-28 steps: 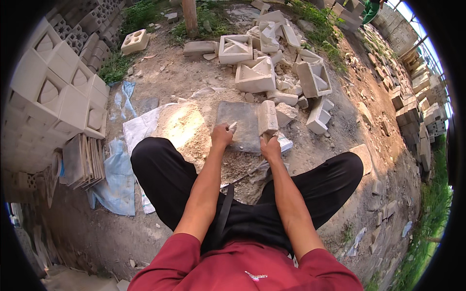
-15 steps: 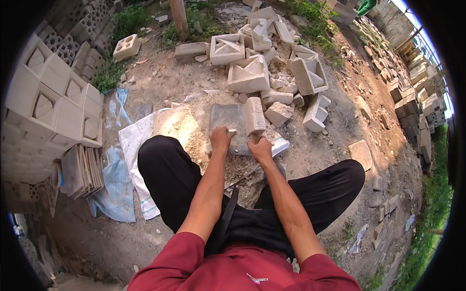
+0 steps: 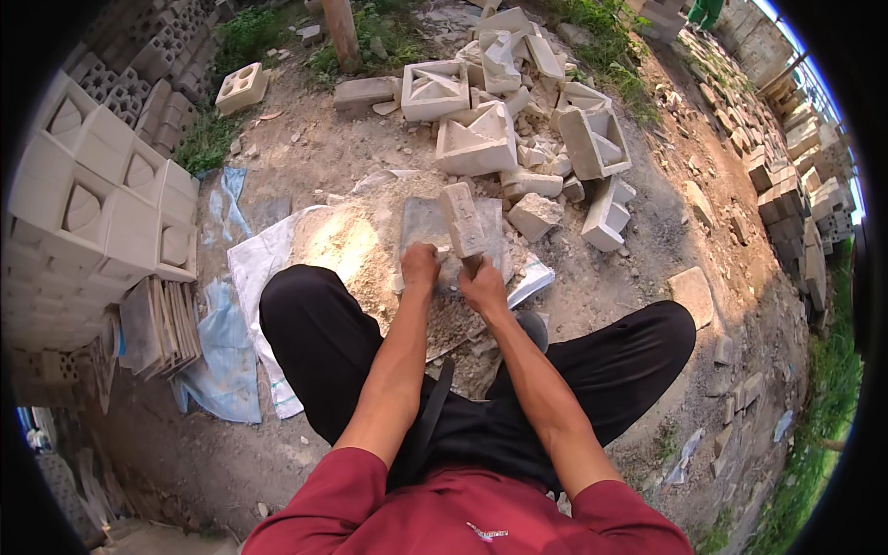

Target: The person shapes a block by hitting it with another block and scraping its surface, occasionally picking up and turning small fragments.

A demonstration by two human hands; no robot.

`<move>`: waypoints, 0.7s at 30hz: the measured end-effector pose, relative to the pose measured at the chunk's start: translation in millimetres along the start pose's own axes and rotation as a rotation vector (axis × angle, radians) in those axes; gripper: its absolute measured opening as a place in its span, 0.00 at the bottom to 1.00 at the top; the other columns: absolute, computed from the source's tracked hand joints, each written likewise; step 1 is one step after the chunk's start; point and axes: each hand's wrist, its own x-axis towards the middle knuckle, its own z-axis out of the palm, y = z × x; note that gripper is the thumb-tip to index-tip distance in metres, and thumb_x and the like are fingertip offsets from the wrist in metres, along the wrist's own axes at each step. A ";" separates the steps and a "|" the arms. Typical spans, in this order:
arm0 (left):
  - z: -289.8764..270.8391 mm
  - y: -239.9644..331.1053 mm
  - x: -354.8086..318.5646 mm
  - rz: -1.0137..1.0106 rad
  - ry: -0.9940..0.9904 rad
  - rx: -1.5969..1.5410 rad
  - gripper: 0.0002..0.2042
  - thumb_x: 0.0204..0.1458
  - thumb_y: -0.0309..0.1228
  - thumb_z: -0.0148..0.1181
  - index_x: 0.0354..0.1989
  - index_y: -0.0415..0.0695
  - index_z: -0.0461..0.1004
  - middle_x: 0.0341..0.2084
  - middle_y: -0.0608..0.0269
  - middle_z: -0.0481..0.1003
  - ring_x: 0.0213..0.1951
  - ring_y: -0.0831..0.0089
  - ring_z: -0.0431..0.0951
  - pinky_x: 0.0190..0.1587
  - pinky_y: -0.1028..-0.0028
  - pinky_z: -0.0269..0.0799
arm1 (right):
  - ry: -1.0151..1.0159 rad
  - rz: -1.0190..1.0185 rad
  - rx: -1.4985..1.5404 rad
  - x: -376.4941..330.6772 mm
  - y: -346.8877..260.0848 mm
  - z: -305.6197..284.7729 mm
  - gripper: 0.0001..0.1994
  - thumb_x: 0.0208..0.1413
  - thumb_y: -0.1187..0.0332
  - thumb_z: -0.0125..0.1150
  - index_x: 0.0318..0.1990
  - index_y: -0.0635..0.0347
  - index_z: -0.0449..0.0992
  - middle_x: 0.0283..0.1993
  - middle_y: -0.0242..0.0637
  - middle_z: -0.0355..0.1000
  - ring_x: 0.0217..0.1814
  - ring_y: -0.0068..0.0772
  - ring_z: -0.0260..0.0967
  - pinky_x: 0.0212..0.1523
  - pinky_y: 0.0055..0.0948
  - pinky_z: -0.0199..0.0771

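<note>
My right hand [image 3: 483,285] is closed around the short handle of a dusty, paddle-shaped mallet [image 3: 460,217]. Its thick pale block head points away from me, leaning left above a flat grey slab [image 3: 419,215]. Over the slab's near left part, my left hand [image 3: 420,266] is closed. A small pale chunk [image 3: 443,252] shows at its fingers. Crushed pale rubble [image 3: 342,242] lies heaped beside the slab, partly on a white sack [image 3: 254,268]. My fingers and the mallet cover some of the slab.
Broken pale blocks [image 3: 476,141] pile up beyond the slab. Patterned blocks [image 3: 111,217] are stacked at the left, above thin boards [image 3: 162,328] and a blue sheet [image 3: 222,361]. A wooden post [image 3: 341,35] stands at the back. Green trousers [image 3: 705,13] of another person show far right.
The mallet has swung left and tilted over the slab, with my right hand shifting slightly left. My left hand stays nearly where it was.
</note>
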 end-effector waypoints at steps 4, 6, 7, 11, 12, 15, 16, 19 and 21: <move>6.0 4.9 -3.0 0.026 0.082 -0.007 0.08 0.44 0.27 0.56 0.28 0.46 0.82 0.30 0.49 0.77 0.37 0.52 0.78 0.41 0.59 0.74 | -0.048 0.016 -0.102 -5.8 15.5 4.3 0.26 0.48 0.59 0.61 0.47 0.73 0.64 0.37 0.64 0.73 0.44 0.66 0.71 0.47 0.51 0.71; 4.0 3.6 -2.2 0.025 0.043 -0.053 0.07 0.44 0.27 0.57 0.28 0.46 0.82 0.30 0.48 0.78 0.35 0.51 0.79 0.40 0.60 0.75 | -0.093 0.010 -0.167 -4.9 22.8 7.7 0.27 0.48 0.58 0.61 0.47 0.74 0.64 0.36 0.65 0.73 0.44 0.66 0.71 0.46 0.51 0.71; 2.5 5.4 -3.1 0.024 0.020 -0.078 0.07 0.44 0.27 0.57 0.28 0.46 0.83 0.30 0.48 0.78 0.34 0.51 0.79 0.40 0.60 0.75 | -0.085 0.003 -0.165 -3.8 24.2 7.3 0.27 0.48 0.58 0.61 0.47 0.73 0.64 0.36 0.65 0.73 0.44 0.66 0.71 0.46 0.51 0.71; 0.9 6.0 -5.1 -0.016 0.036 -0.121 0.07 0.43 0.27 0.57 0.28 0.45 0.82 0.29 0.47 0.78 0.34 0.50 0.79 0.40 0.60 0.76 | -0.051 -0.063 -0.098 7.2 20.5 -1.0 0.27 0.48 0.58 0.60 0.47 0.73 0.64 0.36 0.65 0.73 0.44 0.67 0.70 0.46 0.51 0.71; 1.6 5.1 -3.2 -0.038 0.049 -0.143 0.07 0.42 0.27 0.58 0.28 0.45 0.82 0.29 0.47 0.78 0.34 0.50 0.79 0.40 0.60 0.76 | -0.022 -0.047 -0.059 7.0 16.1 -0.3 0.26 0.48 0.59 0.60 0.47 0.73 0.64 0.36 0.66 0.73 0.44 0.67 0.70 0.46 0.52 0.71; 2.7 -2.5 -2.9 -0.115 0.036 -0.196 0.08 0.42 0.27 0.58 0.29 0.44 0.82 0.30 0.46 0.78 0.35 0.49 0.79 0.41 0.59 0.75 | -0.006 -0.011 -0.010 -3.7 0.1 2.6 0.25 0.47 0.60 0.60 0.46 0.73 0.65 0.36 0.66 0.72 0.44 0.68 0.70 0.45 0.52 0.71; 1.9 1.1 -1.7 -0.131 0.023 -0.217 0.08 0.42 0.27 0.58 0.29 0.43 0.82 0.30 0.45 0.78 0.35 0.49 0.79 0.41 0.58 0.75 | -0.027 -0.008 -0.039 -6.2 5.8 4.5 0.25 0.47 0.60 0.59 0.46 0.74 0.65 0.36 0.66 0.72 0.44 0.68 0.70 0.45 0.52 0.71; -1.2 8.0 -2.8 -0.101 0.018 -0.254 0.08 0.42 0.26 0.57 0.29 0.42 0.82 0.31 0.43 0.77 0.35 0.48 0.79 0.40 0.58 0.75 | -0.054 0.001 -0.101 -10.5 20.8 7.2 0.25 0.48 0.59 0.60 0.45 0.73 0.65 0.36 0.67 0.72 0.43 0.68 0.70 0.44 0.53 0.71; -2.8 10.8 -1.7 -0.111 -0.017 -0.265 0.08 0.43 0.26 0.56 0.28 0.41 0.81 0.31 0.42 0.77 0.35 0.48 0.79 0.41 0.58 0.75 | -0.055 -0.014 -0.117 -6.0 27.1 6.9 0.25 0.48 0.58 0.60 0.46 0.72 0.64 0.36 0.67 0.72 0.43 0.68 0.70 0.44 0.53 0.71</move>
